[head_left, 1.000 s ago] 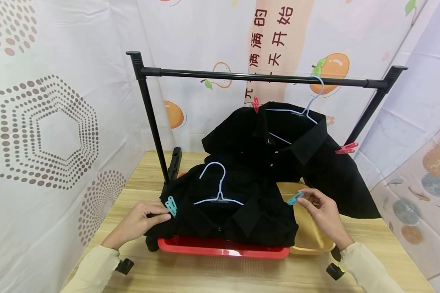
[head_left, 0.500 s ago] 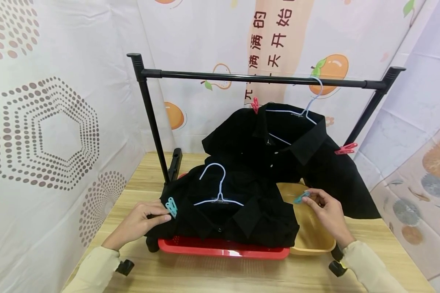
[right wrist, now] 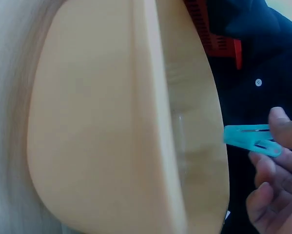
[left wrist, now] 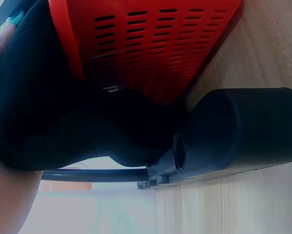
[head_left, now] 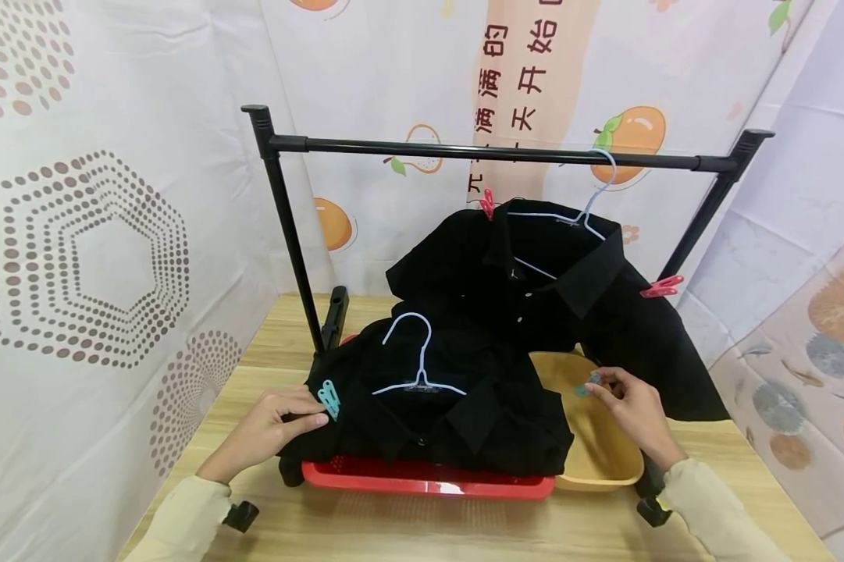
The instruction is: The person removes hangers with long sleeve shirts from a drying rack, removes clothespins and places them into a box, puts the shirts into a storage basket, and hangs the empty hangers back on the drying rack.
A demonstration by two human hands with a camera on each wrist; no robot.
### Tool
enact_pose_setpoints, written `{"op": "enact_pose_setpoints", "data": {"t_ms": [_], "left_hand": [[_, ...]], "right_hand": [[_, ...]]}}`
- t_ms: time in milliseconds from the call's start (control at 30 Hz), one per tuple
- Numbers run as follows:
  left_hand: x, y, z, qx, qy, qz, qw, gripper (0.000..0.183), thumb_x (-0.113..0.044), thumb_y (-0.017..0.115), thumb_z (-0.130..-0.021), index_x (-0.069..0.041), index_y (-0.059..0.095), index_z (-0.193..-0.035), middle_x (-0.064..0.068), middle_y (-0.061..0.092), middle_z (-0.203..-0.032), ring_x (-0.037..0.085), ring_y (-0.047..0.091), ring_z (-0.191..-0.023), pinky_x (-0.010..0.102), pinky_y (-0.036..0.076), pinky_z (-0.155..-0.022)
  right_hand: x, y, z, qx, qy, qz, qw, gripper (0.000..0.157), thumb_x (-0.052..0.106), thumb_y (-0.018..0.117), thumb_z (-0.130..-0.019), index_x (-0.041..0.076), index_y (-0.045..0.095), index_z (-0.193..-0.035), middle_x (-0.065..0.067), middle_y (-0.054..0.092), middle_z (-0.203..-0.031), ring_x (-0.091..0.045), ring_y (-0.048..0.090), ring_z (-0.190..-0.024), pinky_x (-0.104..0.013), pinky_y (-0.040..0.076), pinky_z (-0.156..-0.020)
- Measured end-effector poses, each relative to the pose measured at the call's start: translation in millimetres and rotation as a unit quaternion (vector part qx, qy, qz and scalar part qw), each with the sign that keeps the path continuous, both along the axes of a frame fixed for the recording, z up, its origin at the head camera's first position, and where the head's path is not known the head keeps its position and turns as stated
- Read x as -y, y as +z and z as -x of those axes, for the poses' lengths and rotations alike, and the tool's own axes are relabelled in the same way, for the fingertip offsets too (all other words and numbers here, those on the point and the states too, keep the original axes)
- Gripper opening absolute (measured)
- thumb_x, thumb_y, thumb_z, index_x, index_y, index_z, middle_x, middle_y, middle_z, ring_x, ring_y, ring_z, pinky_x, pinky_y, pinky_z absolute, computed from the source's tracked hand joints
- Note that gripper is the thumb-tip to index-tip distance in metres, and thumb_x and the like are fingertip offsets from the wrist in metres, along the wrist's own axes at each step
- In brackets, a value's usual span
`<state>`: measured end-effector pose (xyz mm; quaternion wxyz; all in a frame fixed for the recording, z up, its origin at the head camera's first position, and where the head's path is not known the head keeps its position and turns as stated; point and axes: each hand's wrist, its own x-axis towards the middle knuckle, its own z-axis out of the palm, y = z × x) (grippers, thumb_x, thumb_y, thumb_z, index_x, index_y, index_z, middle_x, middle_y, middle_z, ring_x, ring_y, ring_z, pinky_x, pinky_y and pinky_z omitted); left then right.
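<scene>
Right grip: thumb and fingertips pinch a teal clothespin, holding it over the yellow basin, just off the right shoulder of the near black shirt. The right wrist view shows the same peg caught between the fingertips above the basin's rim. Left grip: the hand rests on the shirt's left shoulder, fingers pressing the cloth right beside a second teal clothespin already clipped there.

That near shirt lies on a white hanger, spread over the red basket on the wooden counter.

Judging from how things lie, the work is about half done for this shirt: one shoulder is pegged to its hanger, the other is not yet, and the shirt is not yet on the black rail.

Behind it, another black shirt already hangs from the rail on a pale blue hanger, with a pink clothespin on one shoulder and another pink peg on the other, so that one looks finished.
</scene>
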<state>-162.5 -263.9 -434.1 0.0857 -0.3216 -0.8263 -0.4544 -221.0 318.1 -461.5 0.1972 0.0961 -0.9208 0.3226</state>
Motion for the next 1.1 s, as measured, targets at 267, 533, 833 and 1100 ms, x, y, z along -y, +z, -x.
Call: {"op": "enact_pose_setpoints", "data": {"t_ms": [267, 533, 833, 1100], "left_hand": [[1, -0.1, -2.2, 0.002, 0.006, 0.002, 1.0000, 0.019, -0.005, 0.074, -0.094, -0.018, 0.083, -0.105, -0.007, 0.075, -0.101, 0.013, 0.069, -0.096, 0.022, 0.053, -0.087], [-1, 3.1, -3.7, -0.004, 0.005, 0.002, 1.0000, 0.018, -0.003, 0.075, -0.093, -0.015, 0.083, -0.104, -0.006, 0.075, -0.101, 0.013, 0.069, -0.096, 0.021, 0.052, -0.088], [-1, 3.4, -2.6, 0.002, 0.006, 0.009, 0.9999, 0.018, -0.004, 0.074, -0.094, -0.015, 0.083, -0.105, -0.006, 0.075, -0.103, 0.013, 0.068, -0.100, 0.022, 0.052, -0.090], [-1, 3.3, -1.4, -0.002, 0.000, 0.004, 1.0000, 0.019, -0.002, 0.075, -0.093, -0.014, 0.083, -0.105, -0.005, 0.075, -0.103, 0.013, 0.069, -0.099, 0.021, 0.052, -0.090]], "right_hand": [[-1, -3.7, 2.6, 0.049, 0.036, -0.049, 0.997, 0.027, 0.019, 0.078, -0.094, 0.001, 0.072, -0.114, -0.005, 0.070, -0.094, -0.010, 0.047, -0.066, -0.026, 0.041, -0.058], [2, -5.1, 3.2, 0.065, 0.052, -0.116, 0.990, 0.026, 0.017, 0.082, -0.089, 0.003, 0.074, -0.109, -0.006, 0.070, -0.097, -0.025, 0.063, -0.085, -0.046, 0.052, -0.077], [5, -7.7, 2.6, 0.086, 0.049, -0.178, 0.979, 0.024, 0.022, 0.084, -0.088, 0.009, 0.073, -0.105, 0.001, 0.068, -0.092, -0.023, 0.064, -0.082, -0.051, 0.053, -0.069], [6, -11.6, 3.1, 0.070, 0.061, -0.210, 0.973, 0.024, 0.020, 0.088, -0.082, 0.010, 0.076, -0.101, 0.003, 0.065, -0.088, -0.019, 0.061, -0.075, -0.047, 0.052, -0.064]]}}
